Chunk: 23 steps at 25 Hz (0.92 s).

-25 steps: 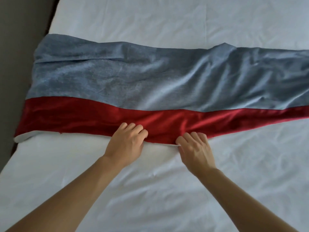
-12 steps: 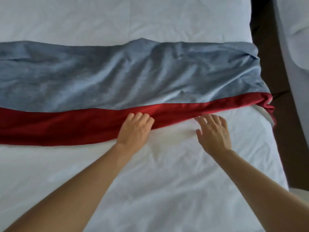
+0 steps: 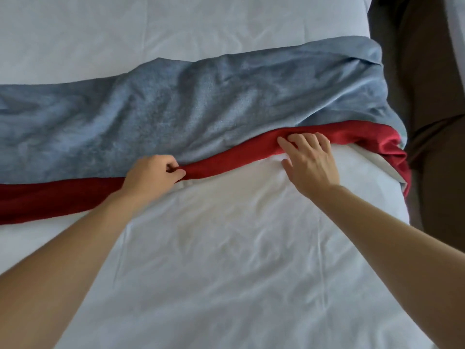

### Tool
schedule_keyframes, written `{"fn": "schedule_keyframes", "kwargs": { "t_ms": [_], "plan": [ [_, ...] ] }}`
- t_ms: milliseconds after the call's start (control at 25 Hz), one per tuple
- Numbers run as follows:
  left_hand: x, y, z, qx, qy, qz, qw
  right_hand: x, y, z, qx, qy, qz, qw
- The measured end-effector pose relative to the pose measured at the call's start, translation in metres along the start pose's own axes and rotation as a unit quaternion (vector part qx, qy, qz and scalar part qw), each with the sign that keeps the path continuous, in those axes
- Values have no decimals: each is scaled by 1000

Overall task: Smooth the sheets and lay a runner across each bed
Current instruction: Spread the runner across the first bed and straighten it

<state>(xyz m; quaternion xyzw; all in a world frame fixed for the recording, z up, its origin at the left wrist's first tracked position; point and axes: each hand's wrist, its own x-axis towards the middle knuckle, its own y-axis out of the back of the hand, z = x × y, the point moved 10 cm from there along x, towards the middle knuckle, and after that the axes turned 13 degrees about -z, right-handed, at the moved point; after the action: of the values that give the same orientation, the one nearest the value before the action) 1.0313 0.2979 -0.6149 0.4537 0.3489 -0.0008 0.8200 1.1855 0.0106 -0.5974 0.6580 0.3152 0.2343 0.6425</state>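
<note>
Across the middle of the frame, the rumpled grey-blue and red fabric runner (image 3: 201,114) lies on the white-sheeted bed (image 3: 226,260), its red edge pinched by the left hand (image 3: 151,176) while the spread right hand (image 3: 310,162) rests on it.

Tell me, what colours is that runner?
Grey-blue runner with a red band along the near edge, head view.

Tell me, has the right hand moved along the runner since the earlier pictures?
Yes. The right hand has gone toward the right edge of the bed, nearer the runner's hanging end; its fingers rest on the red band.
</note>
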Motion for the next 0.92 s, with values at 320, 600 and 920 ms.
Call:
{"fn": "schedule_keyframes", "kwargs": {
  "t_ms": [320, 600, 920],
  "plan": [
    [-19, -44, 133, 168, -256, 160, 938, 29, 9, 2, 20, 24, 47, 998],
    [5, -29, 132, 85, -270, 102, 954, 18, 36, 0, 43, 45, 71, 996],
    [-28, -97, 135, 49, -196, -213, 956, -43, 23, -4, 58, 104, -60, 991]
  ]
}}
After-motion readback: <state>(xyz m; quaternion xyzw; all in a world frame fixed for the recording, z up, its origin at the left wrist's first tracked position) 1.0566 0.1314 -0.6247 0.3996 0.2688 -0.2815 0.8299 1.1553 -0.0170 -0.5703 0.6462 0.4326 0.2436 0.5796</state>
